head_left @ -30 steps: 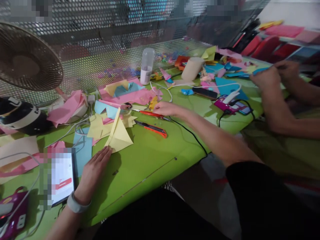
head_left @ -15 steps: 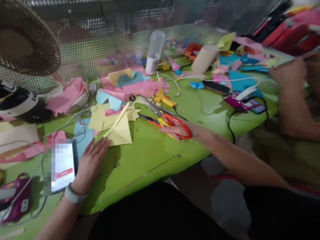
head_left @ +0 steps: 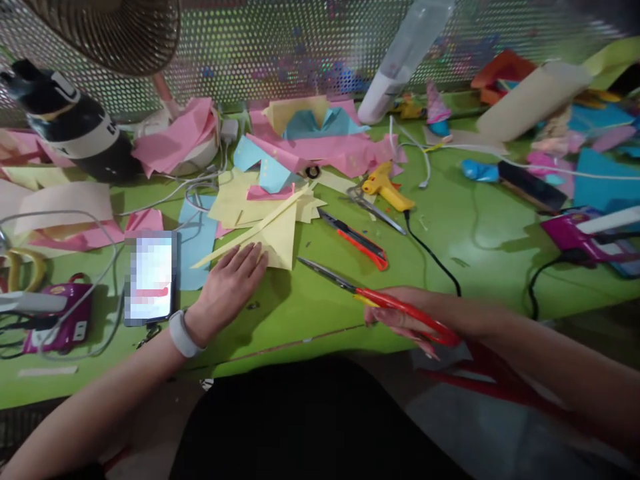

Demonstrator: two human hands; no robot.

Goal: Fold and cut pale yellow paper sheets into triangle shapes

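Note:
My left hand [head_left: 233, 287] lies flat with its fingers stretched over the lower edge of a pale yellow paper sheet [head_left: 280, 241]. A narrow yellow paper strip [head_left: 255, 225] runs slantwise across that sheet. My right hand [head_left: 400, 320] is closed around the handles of red-handled scissors [head_left: 327, 272]. Their blades are together and point left toward the sheet, a little apart from it. Just beyond the scissors lies a red and black utility knife [head_left: 357, 241] on the green table. Behind it rests a yellow glue gun [head_left: 387, 188], with another metal tool [head_left: 377, 212] partly under it.
A phone [head_left: 150, 280] lies left of my left hand, near a purple power strip [head_left: 63, 317] with cables. Pink and blue paper [head_left: 320, 150], a bottle [head_left: 400, 63], a black flask [head_left: 83, 127] and a fan [head_left: 115, 30] stand behind. A cardboard tube [head_left: 533, 100] lies at right.
My right hand has drawn the scissors back toward the table's front edge, away from the utility knife and glue gun. The view has turned; the other person's arm has left it. My left hand stays on the paper.

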